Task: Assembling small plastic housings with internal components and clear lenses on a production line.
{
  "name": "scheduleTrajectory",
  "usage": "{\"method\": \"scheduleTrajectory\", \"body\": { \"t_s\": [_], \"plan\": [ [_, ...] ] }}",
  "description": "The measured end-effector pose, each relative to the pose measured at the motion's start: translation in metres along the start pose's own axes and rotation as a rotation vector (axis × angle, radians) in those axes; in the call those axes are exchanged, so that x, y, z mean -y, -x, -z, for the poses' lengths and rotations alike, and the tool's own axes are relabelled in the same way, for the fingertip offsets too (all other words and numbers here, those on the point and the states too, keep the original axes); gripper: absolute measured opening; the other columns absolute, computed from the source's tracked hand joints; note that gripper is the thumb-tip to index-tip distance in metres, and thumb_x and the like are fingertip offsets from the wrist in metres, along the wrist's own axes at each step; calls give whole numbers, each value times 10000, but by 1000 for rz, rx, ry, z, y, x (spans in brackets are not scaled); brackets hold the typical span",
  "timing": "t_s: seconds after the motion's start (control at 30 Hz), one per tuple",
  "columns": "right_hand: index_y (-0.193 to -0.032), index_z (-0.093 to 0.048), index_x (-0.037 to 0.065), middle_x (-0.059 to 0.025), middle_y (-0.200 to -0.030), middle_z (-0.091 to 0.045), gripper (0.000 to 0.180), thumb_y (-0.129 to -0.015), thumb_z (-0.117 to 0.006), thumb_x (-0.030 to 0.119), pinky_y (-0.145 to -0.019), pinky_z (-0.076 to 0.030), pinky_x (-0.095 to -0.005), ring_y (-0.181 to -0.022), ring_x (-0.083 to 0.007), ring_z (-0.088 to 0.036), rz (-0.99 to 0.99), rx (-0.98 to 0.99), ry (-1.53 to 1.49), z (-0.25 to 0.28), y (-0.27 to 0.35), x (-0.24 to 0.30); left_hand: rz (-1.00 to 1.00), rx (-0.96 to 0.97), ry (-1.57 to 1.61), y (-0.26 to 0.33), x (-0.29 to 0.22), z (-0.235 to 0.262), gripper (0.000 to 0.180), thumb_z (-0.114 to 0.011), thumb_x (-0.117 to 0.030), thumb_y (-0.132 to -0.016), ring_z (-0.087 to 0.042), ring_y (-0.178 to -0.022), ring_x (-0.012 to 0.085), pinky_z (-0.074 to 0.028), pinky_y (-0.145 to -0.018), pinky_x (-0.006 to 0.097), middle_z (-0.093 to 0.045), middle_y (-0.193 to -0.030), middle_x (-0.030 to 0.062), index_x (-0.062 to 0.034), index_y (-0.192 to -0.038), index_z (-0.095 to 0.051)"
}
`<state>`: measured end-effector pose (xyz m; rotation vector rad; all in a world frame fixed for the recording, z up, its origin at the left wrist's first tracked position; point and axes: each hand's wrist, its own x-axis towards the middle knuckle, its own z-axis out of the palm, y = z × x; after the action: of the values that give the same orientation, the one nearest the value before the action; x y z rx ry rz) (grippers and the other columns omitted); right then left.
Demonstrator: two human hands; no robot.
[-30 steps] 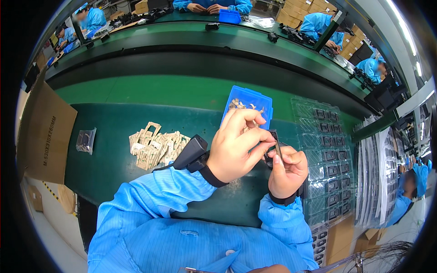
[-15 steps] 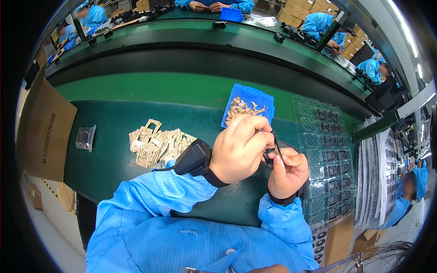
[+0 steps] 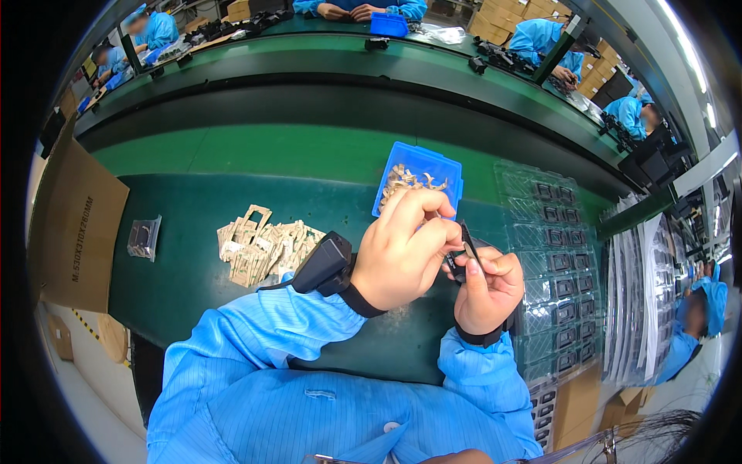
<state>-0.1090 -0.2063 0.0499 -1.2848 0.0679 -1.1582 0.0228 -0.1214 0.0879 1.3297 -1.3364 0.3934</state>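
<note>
— Progress looks mid-way, I'd judge: the left hand [image 3: 406, 251] pinches something tiny at the top of a small black part [image 3: 466, 249], fingers closed tight; what it grips is too small to tell.

— And the right hand [image 3: 487, 290]?

— Curled around that black part from below, holding it just in front of the blue bin [image 3: 456, 172].

— What's done, what's left?

— Right of the bin, clear plastic trays [image 3: 553, 255] hold rows of dark, squarish finished-looking pieces, some pockets bare. The bin holds thin tan curled bits [image 3: 406, 179]. Left of it lies a heap of flat tan card frames [image 3: 263, 243] on the green mat [image 3: 178, 286].

— Textures?

— Glossy trays, matte mat, hard black plastic.
</note>
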Motion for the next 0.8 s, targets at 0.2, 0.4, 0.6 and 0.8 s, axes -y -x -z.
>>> {"method": "scheduleTrajectory", "body": {
  "t_s": [0.2,0.4,0.6,0.8],
  "plan": [
    [-979,-474,23,-212,-968,-673,207,-906,-581,-139,-740,-601,-346,-844,-223,-701,40,28,-6,3,2,-3,-36,-11,-18,1,-1,1,216,-761,31,-692,-550,-850,267,-471,-725,357,-547,-996,96,-78,-840,-648],
    [-972,-499,18,-205,-982,-679,202,-896,-600,-139,-763,-592,-331,-865,-213,-699,99,34,97,3,2,-2,46,-33,19,3,-4,0,198,-777,11,-707,-562,-899,275,-477,-765,351,-542,-1024,105,-81,-837,-659],
    [-966,-535,12,-201,-998,-672,184,-891,-602,-142,-783,-587,-337,-901,-221,-696,141,53,125,2,3,0,45,-14,25,3,-7,1,194,-756,42,-720,-566,-951,277,-489,-795,360,-516,-1051,119,-73,-850,-669],
    [-948,-623,21,-133,-934,-668,175,-862,-656,-129,-705,-543,-288,-848,-176,-661,207,-2,98,-4,1,-13,-11,11,-144,-4,-7,3,219,-754,67,-670,-558,-974,306,-480,-834,395,-522,-1064,131,-68,-820,-667]
  ]
}}
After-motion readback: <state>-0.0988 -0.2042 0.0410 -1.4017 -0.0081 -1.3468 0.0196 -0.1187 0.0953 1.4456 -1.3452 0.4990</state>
